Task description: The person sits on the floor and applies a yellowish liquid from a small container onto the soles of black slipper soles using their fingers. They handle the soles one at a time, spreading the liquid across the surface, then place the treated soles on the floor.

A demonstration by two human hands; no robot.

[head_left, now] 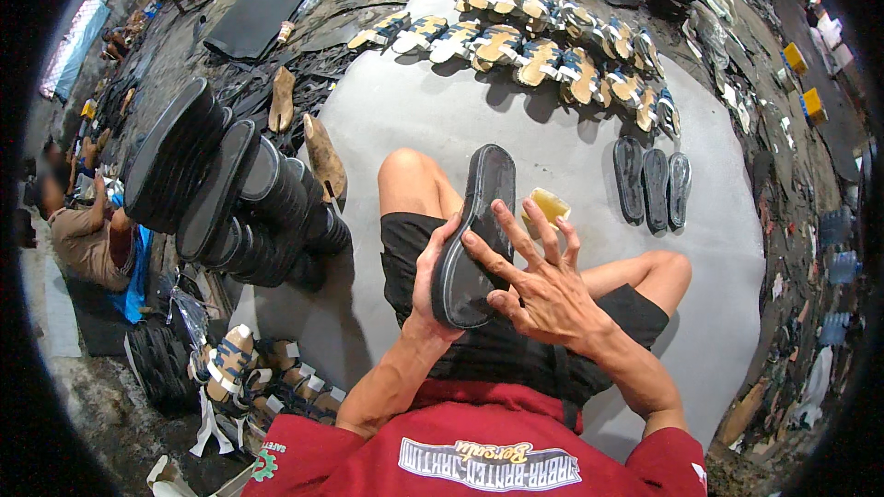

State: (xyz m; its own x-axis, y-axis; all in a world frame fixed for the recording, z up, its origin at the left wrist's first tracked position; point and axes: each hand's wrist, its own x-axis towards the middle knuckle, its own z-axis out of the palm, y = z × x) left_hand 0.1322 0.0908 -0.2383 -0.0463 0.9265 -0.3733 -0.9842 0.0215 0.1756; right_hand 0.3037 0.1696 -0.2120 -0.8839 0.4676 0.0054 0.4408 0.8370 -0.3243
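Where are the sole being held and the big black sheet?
Held sole [463, 267]: head view, on its dark face, near the middle.
Big black sheet [272, 7]: head view, middle of its upper side.

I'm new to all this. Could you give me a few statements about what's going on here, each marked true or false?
1. The left hand holds a dark sole. True.
2. The right hand is far away from that sole. False: its fingers are spread over the sole's face.
3. Three loose soles lie side by side on the grey sheet, to the person's right. True.
4. The tall stacks of dark soles stand on the person's right. False: they stand on the left.
5. Sandals with tan insoles are lined up toward the far side of the sheet. True.
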